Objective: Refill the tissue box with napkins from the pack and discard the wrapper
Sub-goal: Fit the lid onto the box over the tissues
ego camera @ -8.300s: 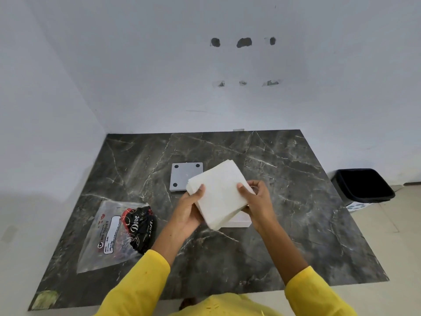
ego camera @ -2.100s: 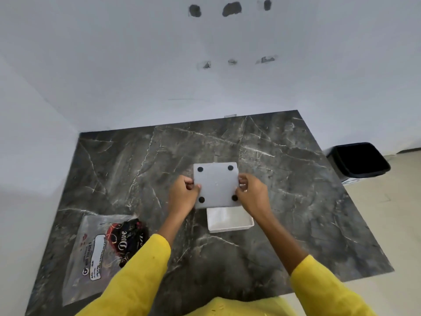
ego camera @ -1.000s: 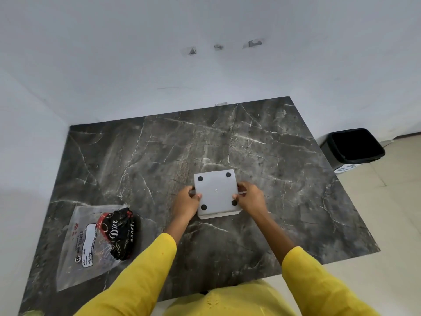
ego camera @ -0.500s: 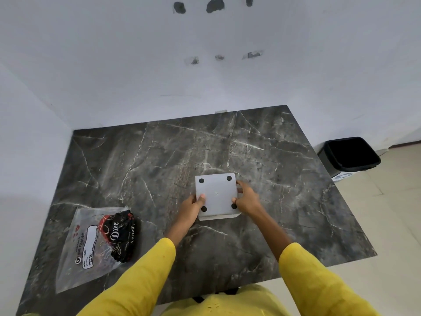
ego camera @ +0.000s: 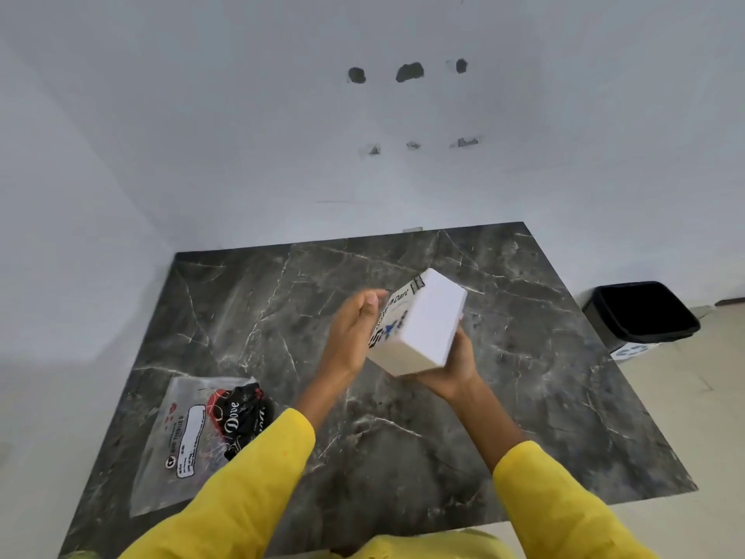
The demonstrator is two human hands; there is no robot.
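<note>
The white tissue box [ego camera: 427,320] is lifted off the dark marble table [ego camera: 524,397] and tilted, one printed side facing left. My right hand [ego camera: 453,367] cups it from underneath. My left hand [ego camera: 354,328] presses against its printed left side, fingers pointing up. The napkins are not visible; the box looks closed. The clear plastic napkin wrapper [ego camera: 181,445] lies flat at the table's near left, with a crumpled black and red wrapper [ego camera: 242,413] on its right part.
A black waste bin [ego camera: 641,312] stands on the floor to the right of the table. White walls close the table's far and left sides. My yellow sleeves fill the bottom of the view.
The box stood on the table with its grey base plate up and both hands at its sides. Now both hands have lifted and turned it, so a plain white face shows.
</note>
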